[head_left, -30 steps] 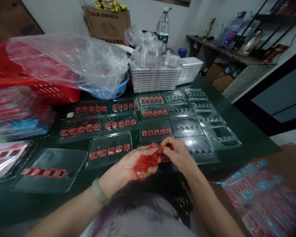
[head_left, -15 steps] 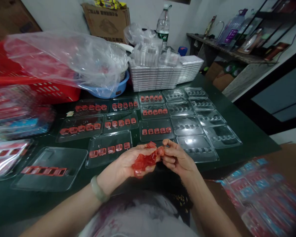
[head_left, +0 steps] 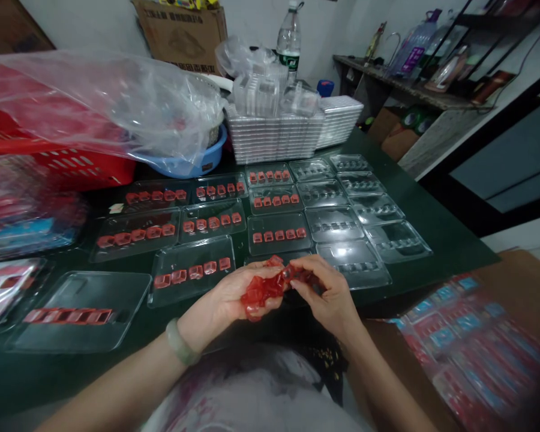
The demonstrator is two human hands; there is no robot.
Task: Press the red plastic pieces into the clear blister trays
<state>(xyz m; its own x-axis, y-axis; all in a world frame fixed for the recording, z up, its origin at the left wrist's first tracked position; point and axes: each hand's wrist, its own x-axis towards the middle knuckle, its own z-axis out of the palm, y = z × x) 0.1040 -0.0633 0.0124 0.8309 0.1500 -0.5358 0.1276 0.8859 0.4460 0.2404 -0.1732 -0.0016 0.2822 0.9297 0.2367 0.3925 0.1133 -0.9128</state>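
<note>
both hands have dropped nearer the nearest tray [head_left: 292, 259]; left hand [head_left: 234, 300] cups red pieces [head_left: 263, 289] (a heap), right hand [head_left: 328, 297] fingertips pinching one loose, seating it comes next.

Two bare forearms, no sleeves. Left hand [head_left: 227, 300]: pale green jade-like bangle [head_left: 180, 343] round wrist, smooth, thick, rounded. Right hand [head_left: 330, 294]: no ring or watch visible. Lap garment [head_left: 252, 396] light, greyish-white with faint pink patches.
</note>
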